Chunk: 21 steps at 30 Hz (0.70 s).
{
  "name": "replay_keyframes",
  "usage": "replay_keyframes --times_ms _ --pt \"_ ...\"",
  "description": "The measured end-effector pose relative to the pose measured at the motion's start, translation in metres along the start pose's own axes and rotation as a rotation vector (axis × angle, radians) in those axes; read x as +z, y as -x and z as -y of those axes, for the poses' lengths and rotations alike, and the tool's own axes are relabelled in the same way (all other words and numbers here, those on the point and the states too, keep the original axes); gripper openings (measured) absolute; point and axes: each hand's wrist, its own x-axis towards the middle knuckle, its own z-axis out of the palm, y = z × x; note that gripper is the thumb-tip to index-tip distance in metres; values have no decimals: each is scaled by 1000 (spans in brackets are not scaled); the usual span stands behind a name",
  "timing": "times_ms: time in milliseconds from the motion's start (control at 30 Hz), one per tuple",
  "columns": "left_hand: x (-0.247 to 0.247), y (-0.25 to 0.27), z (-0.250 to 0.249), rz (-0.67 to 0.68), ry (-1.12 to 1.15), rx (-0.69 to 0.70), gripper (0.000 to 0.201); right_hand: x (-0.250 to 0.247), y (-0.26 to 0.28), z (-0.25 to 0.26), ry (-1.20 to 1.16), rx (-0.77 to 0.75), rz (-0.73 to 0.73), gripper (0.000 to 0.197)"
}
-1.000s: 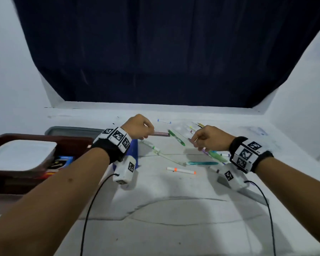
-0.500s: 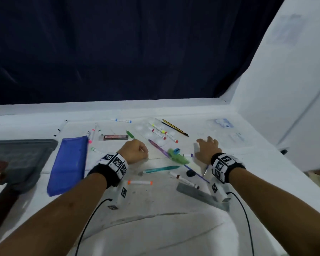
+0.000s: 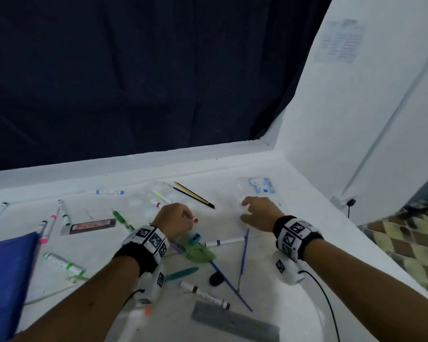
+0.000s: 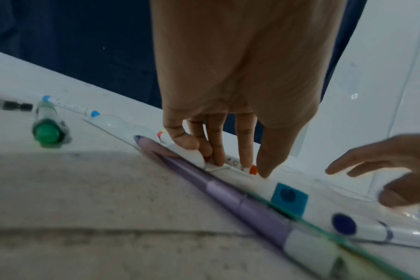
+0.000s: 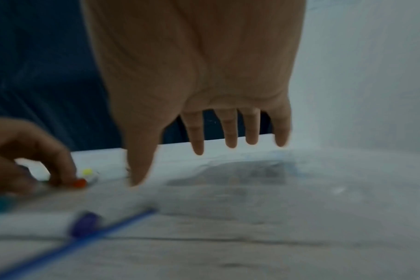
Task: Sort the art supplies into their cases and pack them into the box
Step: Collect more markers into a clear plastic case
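My left hand (image 3: 187, 218) is down on the white table, and its fingers and thumb (image 4: 261, 166) pinch a white marker with a red cap (image 4: 253, 169) that lies among loose pens; the cap (image 3: 195, 220) pokes out beside the knuckles. A purple pen (image 4: 230, 191) and a teal sharpener (image 4: 289, 197) lie just in front of that hand. My right hand (image 3: 246, 211) hovers with straight, spread fingers (image 5: 230, 136) over a clear plastic pouch (image 3: 261, 187) with a blue label, holding nothing.
A blue fabric case (image 3: 8, 280) lies at the left edge. Markers, a yellow-black pencil (image 3: 195, 196), blue brushes (image 3: 242, 257), a green scrap (image 3: 200, 254), a flat brown tin (image 3: 92, 225), a black eraser (image 3: 216, 280) and a grey ruler (image 3: 235, 324) are scattered. A wall bounds the right.
The head view has swung right, so the box and tray are out of sight. My left hand came down onto the red-capped marker; my right hand moved out over the clear pouch.
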Motion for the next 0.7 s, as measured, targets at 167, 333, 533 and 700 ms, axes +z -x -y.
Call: replay_keyframes --times_ms 167,333,533,700 --pt "7 -10 -2 66 -204 -24 33 1 -15 -42 285 -113 173 104" --pt "8 -4 -4 40 -141 -51 29 3 -21 -47 423 -307 135 85" --pt "-8 4 -10 10 -20 -54 20 -31 -9 -32 114 -517 -470 52" --pt "-28 22 -4 -90 93 -29 15 -71 12 -3 -761 -411 -585 39"
